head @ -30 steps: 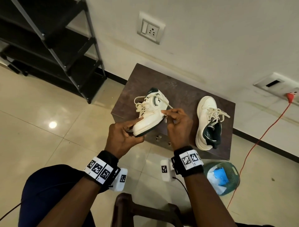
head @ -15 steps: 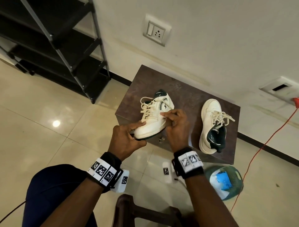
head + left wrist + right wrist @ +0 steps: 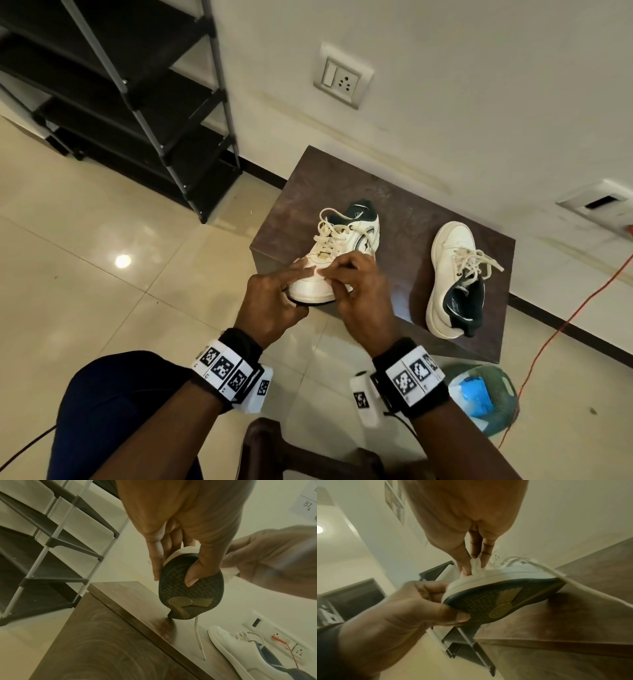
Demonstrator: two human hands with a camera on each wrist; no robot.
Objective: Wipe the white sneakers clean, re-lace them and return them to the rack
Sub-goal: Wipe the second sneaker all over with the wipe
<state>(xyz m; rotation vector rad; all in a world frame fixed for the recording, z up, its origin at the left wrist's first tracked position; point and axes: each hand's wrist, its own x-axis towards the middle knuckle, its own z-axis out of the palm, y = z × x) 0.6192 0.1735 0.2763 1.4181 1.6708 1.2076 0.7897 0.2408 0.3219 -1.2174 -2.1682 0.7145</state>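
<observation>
A white sneaker with dark green trim (image 3: 346, 240) rests its heel on the brown table (image 3: 342, 181), its toe lifted past the front edge. My left hand (image 3: 291, 291) grips the toe, thumb under the dark sole (image 3: 193, 592) and fingers on top. My right hand (image 3: 330, 279) pinches a small white wipe (image 3: 476, 566) against the toe cap. A loose lace end (image 3: 199, 639) hangs below the shoe. The second white sneaker (image 3: 452, 274) lies laced on the table's right side, toe pointing away.
The black shoe rack (image 3: 137, 85) stands at the left against the wall. On the floor by the table's right corner sits a green basket (image 3: 507, 387) holding blue cloth. An orange cord (image 3: 565, 322) runs across the floor at right. A dark wooden stool (image 3: 274, 445) is below my arms.
The sneaker has turned from lying on its side to laces up. My right hand has moved from the shoe's side onto the toe cap. My left hand keeps its hold on the toe.
</observation>
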